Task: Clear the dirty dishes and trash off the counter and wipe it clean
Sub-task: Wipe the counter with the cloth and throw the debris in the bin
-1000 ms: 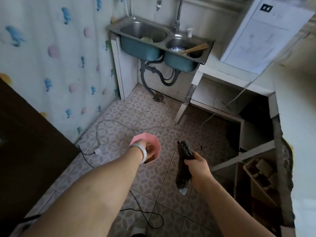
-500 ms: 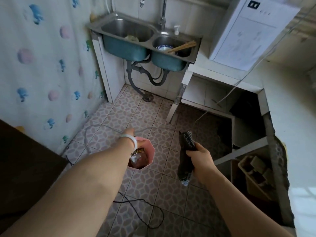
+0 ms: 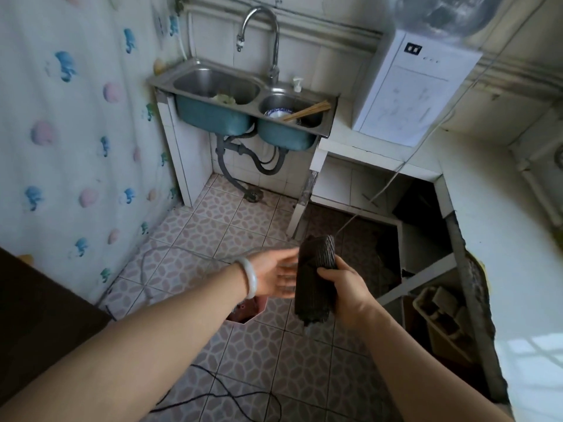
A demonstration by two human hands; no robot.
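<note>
My right hand [image 3: 344,289] grips a dark ribbed cloth [image 3: 316,281] that hangs folded in front of me. My left hand [image 3: 274,274] is open with fingers spread, its fingertips right beside the cloth; a pale bangle sits on the wrist. Below my left wrist a pink bin [image 3: 249,310] stands on the tiled floor, mostly hidden by my arm, with trash inside. A double steel sink [image 3: 240,95] is ahead; its right basin holds a blue-patterned bowl [image 3: 278,113] and wooden chopsticks [image 3: 307,111]. The white counter [image 3: 502,214] runs along the right.
A white appliance [image 3: 414,86] stands on the counter beside the sink. A patterned curtain [image 3: 76,132] hangs on the left, a dark cabinet [image 3: 36,315] at lower left. Black cable [image 3: 231,400] lies on the floor. Open shelves under the counter hold a crate [image 3: 441,318].
My left hand let go of the pink bin, which now stands on the floor, and rose open toward the cloth. My view tilted up toward the sink.
</note>
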